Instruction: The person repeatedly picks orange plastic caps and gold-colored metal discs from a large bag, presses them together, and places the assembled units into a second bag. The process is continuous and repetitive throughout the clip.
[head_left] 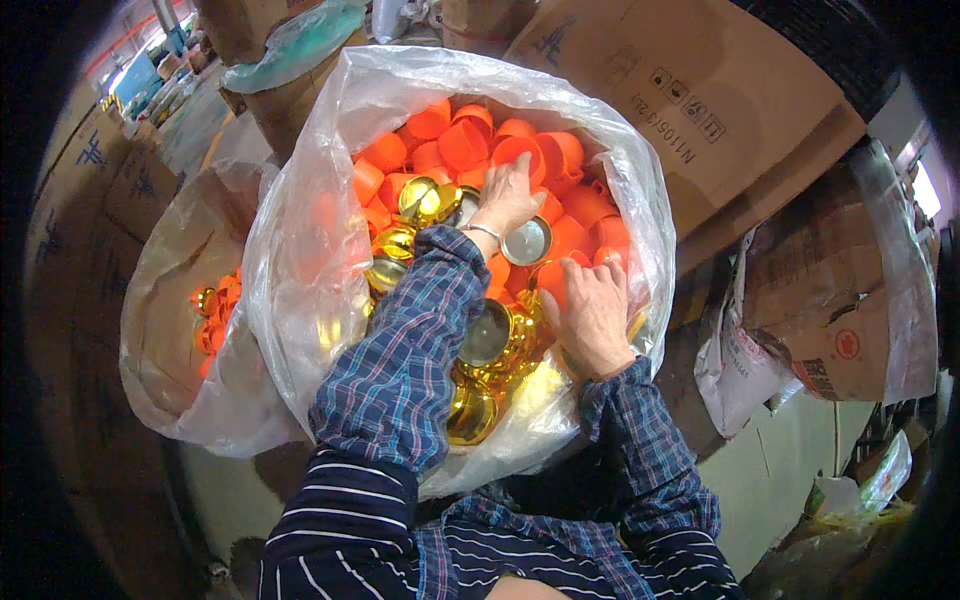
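Where fingers (520, 165) sink: caps (455, 140) half-hidden

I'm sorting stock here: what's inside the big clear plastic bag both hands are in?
The big clear bag holds orange caps and shiny gold caps. The left hand and right hand cover some; deeper layers are hidden.

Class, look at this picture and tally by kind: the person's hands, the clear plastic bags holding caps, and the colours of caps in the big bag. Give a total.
Hands: 2, left hand and right hand
Clear plastic bags: 2, big bag and smaller bag
Cap colours: 2, orange caps and gold caps
Total: 6
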